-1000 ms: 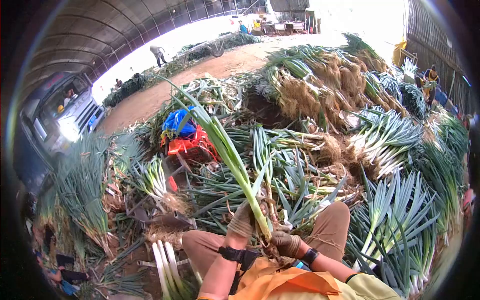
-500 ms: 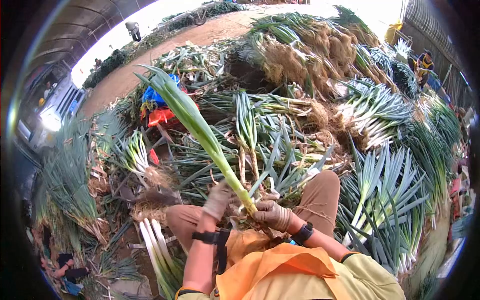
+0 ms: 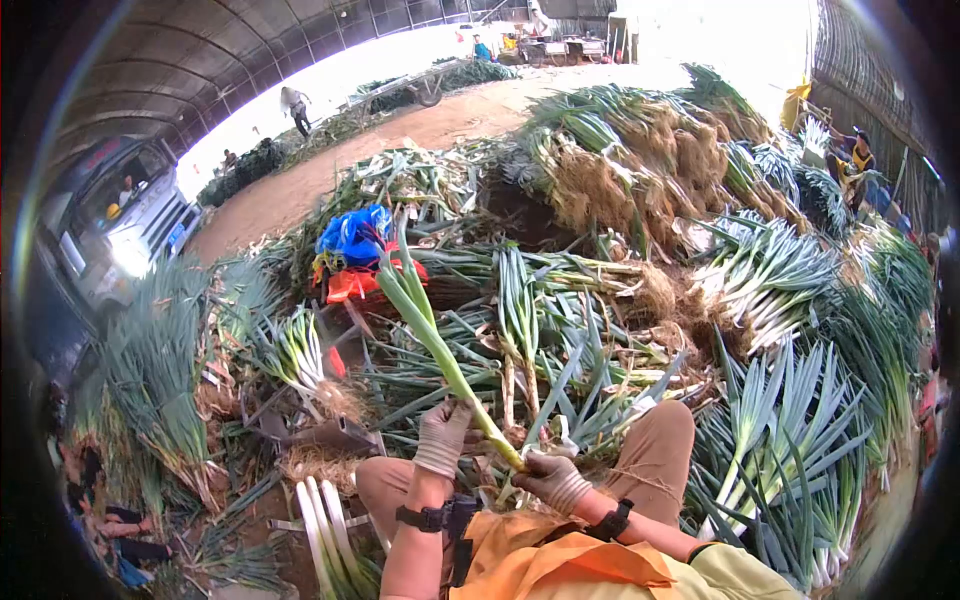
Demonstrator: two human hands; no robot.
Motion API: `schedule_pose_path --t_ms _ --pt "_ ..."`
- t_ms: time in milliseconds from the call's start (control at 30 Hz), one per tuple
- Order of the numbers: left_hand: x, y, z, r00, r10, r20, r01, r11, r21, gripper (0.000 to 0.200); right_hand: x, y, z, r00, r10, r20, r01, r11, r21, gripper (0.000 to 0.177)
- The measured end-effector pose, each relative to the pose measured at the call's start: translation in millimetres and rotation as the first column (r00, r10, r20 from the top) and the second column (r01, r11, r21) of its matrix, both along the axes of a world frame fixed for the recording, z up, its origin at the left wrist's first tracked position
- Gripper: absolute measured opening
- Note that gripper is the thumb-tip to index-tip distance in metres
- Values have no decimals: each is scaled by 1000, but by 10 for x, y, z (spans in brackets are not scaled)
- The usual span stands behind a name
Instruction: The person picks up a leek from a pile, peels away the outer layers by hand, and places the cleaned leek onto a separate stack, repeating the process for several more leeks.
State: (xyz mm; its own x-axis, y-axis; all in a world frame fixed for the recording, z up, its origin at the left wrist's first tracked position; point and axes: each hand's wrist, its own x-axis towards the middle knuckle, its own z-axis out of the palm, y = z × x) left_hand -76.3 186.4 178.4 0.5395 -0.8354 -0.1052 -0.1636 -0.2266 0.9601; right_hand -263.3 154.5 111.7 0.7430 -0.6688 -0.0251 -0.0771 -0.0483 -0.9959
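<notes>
A long green onion (image 3: 437, 345) slants across in front of me, its leafy top up and to the left, its pale root end near my lap. Partway up the pale stalk, my left hand (image 3: 446, 437) in a knit glove is closed around it. My gloved right hand (image 3: 553, 481) grips the lower end, hiding the root. Just beyond my hands, a few onions (image 3: 517, 310) lie on a heap of loose leaves. White-stemmed onions (image 3: 325, 535) rest beside my left leg, and a spread of green onions (image 3: 765, 430) lies right of my right knee.
A large pile of onions with brown roots (image 3: 640, 150) rises at the back. Blue and red plastic bags (image 3: 355, 235) lie left of centre, with a metal frame (image 3: 340, 438) nearer me. A truck (image 3: 150, 215) stands far left. Other people (image 3: 297, 110) are farther off; one sits at right.
The green onion has come lower, with its leafy top now nearer and less extended. My left hand has moved slightly up the stalk from the root end. The view has tilted up.
</notes>
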Motion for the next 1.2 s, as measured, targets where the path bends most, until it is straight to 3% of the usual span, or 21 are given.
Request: schedule_pose_path --t_ms 33,67,100,167,267,333,433,500,567,600,633,667,767,800,833,900,933,967,1100,1167,1200 --pt "-57 -7 18 902 11 -433 -72 990 -125 27 5 -13 18 999 0 -32 -1 1000 -27 20" --pt "-90 -15 43 627 -45 -777 -186 961 -205 28 28 -7 -39 1000 2 -30 -3 999 -32 20" --pt "-76 -28 -5 628 -48 -776 -186 960 -210 28 62 20 -116 988 -48 146 26 988 151 20" --pt "-42 -70 -153 428 -131 -894 -231 941 -249 26 86 40 -180 944 -129 305 21 943 331 21" --pt "-42 -113 -221 445 -98 -890 -240 944 -224 21 86 38 -162 946 -141 291 34 938 345 20" --pt "-75 -115 -285 473 -118 -873 -229 941 -251 17 74 18 -133 987 -104 122 101 994 35 20" --pt "-166 -113 -348 511 -83 -856 -276 927 -254 24 73 -47 -358 994 -108 26 108 994 -23 20" --pt "-266 -86 -146 583 -42 -812 -269 933 -241 35 54 -58 -304 992 -125 17 126 992 -17 19" --pt "-358 -116 -37 640 7 -769 -294 926 -237 24 7 -65 -207 990 -141 6 141 990 -12 19" --pt "-332 -86 -22 935 38 -351 -112 975 -191 18 -16 -69 -140 994 -113 -7 113 993 26 18" --pt "-306 -46 -30 988 -14 155 23 998 -57 13 -34 -69 -109 996 -82 -21 83 994 65 17" --pt "-267 -40 -112 942 -22 335 58 994 -98 16 -38 -70 -137 996 -84 -22 85 994 68 17" --pt "-188 -16 -174 970 -113 216 131 989 -71 17 -21 -91 -207 996 -85 10 83 993 88 19" --pt "-280 9 -54 923 -60 380 107 989 -106 15 -26 -87 -162 996 -86 9 85 992 90 19" --pt "-290 -6 -74 924 -63 377 109 989 -101 15 -31 -90 -111 994 -113 -7 113 991 74 18" --pt "-302 19 -192 632 -31 774 197 973 -122 10 -32 -126 -71 992 -114 -46 118 988 95 20" --pt "-342 33 -244 725 -129 677 246 966 -79 5 -58 -132 -80 990 -111 -84 120 986 114 19" --pt "-403 53 -195 595 -77 800 339 927 -163 6 -66 -150 5 988 -103 -119 118 985 127 19" --pt "-575 250 -260 540 -212 815 454 888 -69 5 -105 -157 -220 1000 -22 -17 22 999 24 31" --pt "-668 407 -267 637 -416 649 562 827 -21 6 -142 -150 -263 999 20 41 -23 996 83 32" --pt "-676 470 -335 637 -403 657 564 824 -42 4 -146 -141 -268 993 55 100 -69 988 142 33"
